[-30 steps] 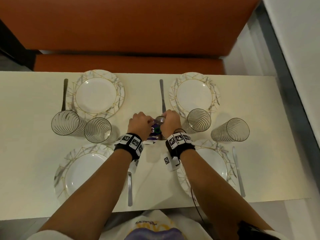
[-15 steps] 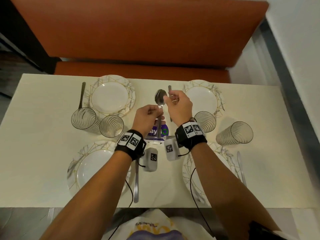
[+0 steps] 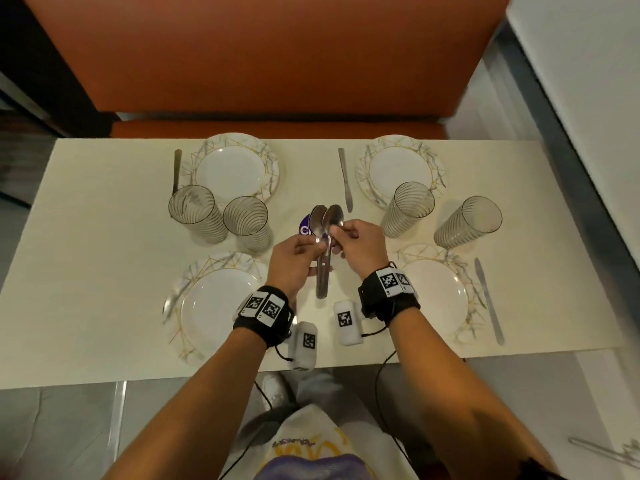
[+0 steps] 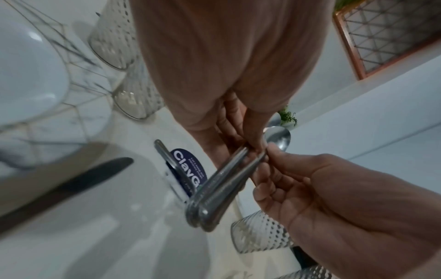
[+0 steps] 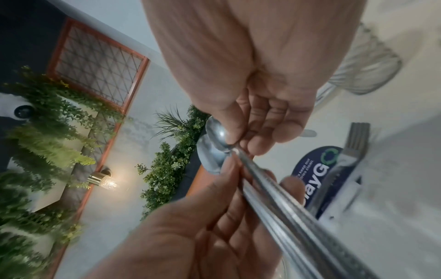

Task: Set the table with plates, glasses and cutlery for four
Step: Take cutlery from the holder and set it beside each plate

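Two metal spoons (image 3: pixel 325 221) are held above the middle of the cream table (image 3: pixel 104 237), bowls pointing away from me. My left hand (image 3: pixel 320 245) pinches their handles (image 4: pixel 222 186) together. My right hand (image 3: pixel 337 232) pinches the neck of one spoon (image 5: pixel 220 136) just below its bowl. Below them lies a purple cutlery pack (image 3: pixel 304 228) with a fork (image 5: pixel 355 139) in it. There are plates at the far left (image 3: pixel 232 168), far right (image 3: pixel 398 168), near left (image 3: pixel 214 306) and near right (image 3: pixel 436 296). Several ribbed glasses (image 3: pixel 194 213) stand between them.
Knives lie beside the far left plate (image 3: pixel 177 171), the far right plate (image 3: pixel 345 178) and the near right plate (image 3: pixel 488 299); another knife (image 4: pixel 66 185) shows under my left wrist. An orange bench (image 3: pixel 277 64) runs along the far side. A wall (image 3: pixel 588 98) rises on the right.
A second ago both hands were down at the purple pack. They have lifted the spoons out and drawn them toward me, and two bowls now show side by side.
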`<state>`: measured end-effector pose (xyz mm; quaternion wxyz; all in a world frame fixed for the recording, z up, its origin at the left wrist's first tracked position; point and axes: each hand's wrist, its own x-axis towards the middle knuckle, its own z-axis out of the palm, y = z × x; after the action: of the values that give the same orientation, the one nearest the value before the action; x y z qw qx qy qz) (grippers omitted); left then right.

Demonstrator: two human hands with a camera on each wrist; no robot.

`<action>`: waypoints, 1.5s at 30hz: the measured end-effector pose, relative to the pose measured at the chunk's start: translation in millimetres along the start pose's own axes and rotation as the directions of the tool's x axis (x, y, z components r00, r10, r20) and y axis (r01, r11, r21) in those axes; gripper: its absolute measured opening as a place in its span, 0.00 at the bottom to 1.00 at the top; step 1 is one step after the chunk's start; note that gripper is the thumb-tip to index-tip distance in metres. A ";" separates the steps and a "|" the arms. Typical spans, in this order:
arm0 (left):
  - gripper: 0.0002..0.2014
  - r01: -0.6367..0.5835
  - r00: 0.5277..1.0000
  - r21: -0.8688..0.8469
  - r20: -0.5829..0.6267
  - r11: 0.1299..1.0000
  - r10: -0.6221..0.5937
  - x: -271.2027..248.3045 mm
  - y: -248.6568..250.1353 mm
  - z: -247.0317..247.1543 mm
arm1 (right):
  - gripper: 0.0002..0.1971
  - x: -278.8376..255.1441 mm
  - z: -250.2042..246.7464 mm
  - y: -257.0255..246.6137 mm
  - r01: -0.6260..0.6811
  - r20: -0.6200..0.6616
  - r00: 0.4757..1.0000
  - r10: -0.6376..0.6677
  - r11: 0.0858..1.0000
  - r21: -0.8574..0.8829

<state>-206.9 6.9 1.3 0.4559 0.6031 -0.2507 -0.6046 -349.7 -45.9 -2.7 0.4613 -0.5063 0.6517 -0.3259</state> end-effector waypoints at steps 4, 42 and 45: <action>0.08 0.019 0.999 0.121 -0.050 0.992 -0.013 -19.2 -28.7 -28.2 | 0.08 -27.7 6.6 21.1 -0.066 -0.031 0.997 0.066 0.998 0.020; 0.06 0.122 0.980 0.216 -0.179 0.969 -0.083 -48.1 -83.2 -96.4 | 0.20 -101.0 58.4 131.1 0.187 0.179 0.978 -0.104 0.814 -0.550; 0.06 0.127 0.979 0.206 -0.181 0.970 -0.090 -49.6 -81.6 -94.9 | 0.23 -99.5 62.5 129.6 0.185 0.168 0.980 -0.108 0.810 -0.556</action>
<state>-143.4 110.1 -57.5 0.3734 0.7115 -0.2416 -0.5440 -331.9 87.9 -113.9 0.3035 -0.6893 0.6472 -0.1183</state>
